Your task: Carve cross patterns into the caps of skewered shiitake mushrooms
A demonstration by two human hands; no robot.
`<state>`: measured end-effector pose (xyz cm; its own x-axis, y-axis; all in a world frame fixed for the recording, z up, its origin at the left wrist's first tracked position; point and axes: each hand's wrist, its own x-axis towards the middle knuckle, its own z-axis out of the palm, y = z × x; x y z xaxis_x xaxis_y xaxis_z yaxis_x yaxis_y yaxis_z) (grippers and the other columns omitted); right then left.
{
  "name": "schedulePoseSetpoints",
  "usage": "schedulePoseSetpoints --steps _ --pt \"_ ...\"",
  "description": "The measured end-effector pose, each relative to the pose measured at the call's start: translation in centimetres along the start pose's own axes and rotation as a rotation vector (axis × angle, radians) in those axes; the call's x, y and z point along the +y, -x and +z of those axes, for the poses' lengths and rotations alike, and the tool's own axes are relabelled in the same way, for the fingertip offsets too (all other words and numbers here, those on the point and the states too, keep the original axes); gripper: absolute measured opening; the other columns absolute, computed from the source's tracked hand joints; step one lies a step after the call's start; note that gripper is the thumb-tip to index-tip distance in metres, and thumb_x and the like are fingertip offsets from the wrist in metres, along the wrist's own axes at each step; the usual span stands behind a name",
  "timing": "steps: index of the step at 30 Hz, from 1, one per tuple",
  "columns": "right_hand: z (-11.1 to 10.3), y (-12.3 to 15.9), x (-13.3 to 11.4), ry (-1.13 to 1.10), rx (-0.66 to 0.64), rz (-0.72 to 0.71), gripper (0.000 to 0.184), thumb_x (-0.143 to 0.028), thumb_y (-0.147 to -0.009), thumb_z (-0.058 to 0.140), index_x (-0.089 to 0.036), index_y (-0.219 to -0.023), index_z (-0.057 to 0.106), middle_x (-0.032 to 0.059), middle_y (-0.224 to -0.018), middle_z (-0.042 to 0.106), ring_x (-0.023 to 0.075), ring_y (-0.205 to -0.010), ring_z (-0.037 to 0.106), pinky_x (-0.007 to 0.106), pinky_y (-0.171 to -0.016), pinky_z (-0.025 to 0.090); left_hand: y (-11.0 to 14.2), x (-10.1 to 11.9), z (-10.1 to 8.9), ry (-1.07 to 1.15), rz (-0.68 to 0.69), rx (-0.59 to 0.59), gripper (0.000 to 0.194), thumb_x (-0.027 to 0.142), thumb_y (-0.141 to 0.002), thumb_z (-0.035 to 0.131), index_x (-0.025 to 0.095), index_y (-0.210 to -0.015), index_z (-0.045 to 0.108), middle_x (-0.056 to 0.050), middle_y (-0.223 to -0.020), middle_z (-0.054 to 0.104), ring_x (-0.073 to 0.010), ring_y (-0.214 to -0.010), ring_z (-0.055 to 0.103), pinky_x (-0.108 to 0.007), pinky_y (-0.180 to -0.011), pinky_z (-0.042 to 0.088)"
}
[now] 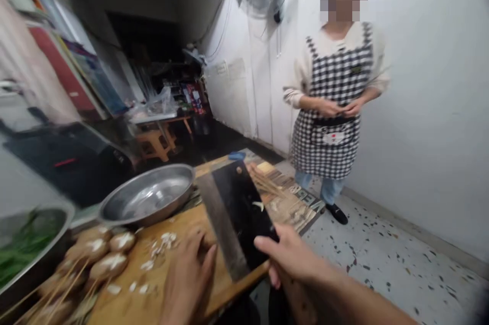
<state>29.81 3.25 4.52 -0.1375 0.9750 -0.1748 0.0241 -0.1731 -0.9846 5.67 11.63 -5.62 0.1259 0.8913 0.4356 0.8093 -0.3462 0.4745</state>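
Note:
My right hand (292,256) grips the handle of a broad cleaver (237,215) whose dark blade lies flat over the wooden cutting board (171,284). Flat on the board just left of the blade rests my left hand (189,276), fingers stretched out and holding nothing. White crumbs (162,246) are scattered on the board ahead of that hand. Skewered mushrooms (101,259) lie in a pile at the board's left end.
An empty steel bowl (148,197) stands behind the board, and another bowl with greens (23,248) sits at the far left. Bamboo skewers (269,182) lie on the table's far end. A person in a checked apron (334,111) stands by the white wall.

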Motion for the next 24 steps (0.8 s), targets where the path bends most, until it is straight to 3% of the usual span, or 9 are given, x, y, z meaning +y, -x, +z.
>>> schedulePoseSetpoints --steps 5,8,12,16,19,24 --pt "-3.8 -2.4 0.0 0.129 -0.034 0.120 0.025 -0.047 -0.085 0.062 -0.026 -0.089 0.051 -0.0097 -0.035 0.051 0.0122 -0.029 0.048 0.019 -0.032 0.037 -0.5 2.0 -0.7 -0.025 0.074 0.067 0.035 0.033 -0.083 0.061 0.017 -0.113 0.070 -0.014 -0.108 0.064 -0.0300 -0.104 0.058 -0.049 -0.098 0.047" --pt "-4.9 -4.1 0.6 0.138 -0.114 0.161 0.030 -0.051 -0.084 0.063 -0.025 -0.086 0.048 -0.0062 -0.052 0.063 0.0089 -0.029 0.047 0.018 -0.029 0.036 -0.6 1.6 -1.3 0.002 0.054 0.068 0.034 0.024 -0.077 0.065 0.020 -0.110 0.072 -0.011 -0.108 0.060 -0.0281 -0.106 0.056 -0.048 -0.098 0.047" --pt "-5.0 -3.2 1.1 0.146 -0.232 0.242 0.035 -0.052 -0.085 0.061 -0.025 -0.102 0.047 -0.0010 -0.067 0.071 0.0111 -0.032 0.053 0.020 -0.030 0.042 -0.5 1.5 -1.8 0.080 0.005 0.068 0.034 0.029 -0.080 0.069 0.020 -0.113 0.072 -0.010 -0.110 0.061 -0.0257 -0.108 0.057 -0.046 -0.100 0.046" --pt "-4.8 -1.5 2.1 0.141 -0.228 0.285 0.054 -0.056 -0.086 0.059 -0.026 -0.127 0.040 -0.0003 -0.066 0.072 0.0136 -0.033 0.055 0.022 -0.031 0.043 -0.4 1.2 -1.7 0.173 -0.004 -0.031 0.033 0.031 -0.085 0.068 0.021 -0.117 0.070 -0.009 -0.113 0.066 -0.0224 -0.107 0.062 -0.041 -0.098 0.050" --pt "-5.0 -1.0 2.9 0.167 -0.224 0.305 0.068 -0.061 -0.084 0.059 -0.025 -0.137 0.034 0.0006 -0.063 0.072 0.0147 -0.032 0.054 0.023 -0.030 0.041 -0.3 1.1 -1.4 0.222 -0.019 -0.034 0.030 0.028 -0.087 0.067 0.020 -0.116 0.069 -0.009 -0.116 0.069 -0.0219 -0.109 0.064 -0.041 -0.100 0.051" --pt "-5.2 -0.8 3.4 0.235 -0.235 0.277 0.077 -0.060 -0.088 0.055 -0.019 -0.148 0.029 -0.0109 -0.035 0.051 0.0171 -0.030 0.054 0.032 -0.049 0.056 -0.1 1.2 -1.0 0.235 -0.034 0.017 0.028 0.027 -0.086 0.070 0.018 -0.112 0.070 -0.010 -0.118 0.072 -0.0224 -0.110 0.066 -0.042 -0.101 0.052"
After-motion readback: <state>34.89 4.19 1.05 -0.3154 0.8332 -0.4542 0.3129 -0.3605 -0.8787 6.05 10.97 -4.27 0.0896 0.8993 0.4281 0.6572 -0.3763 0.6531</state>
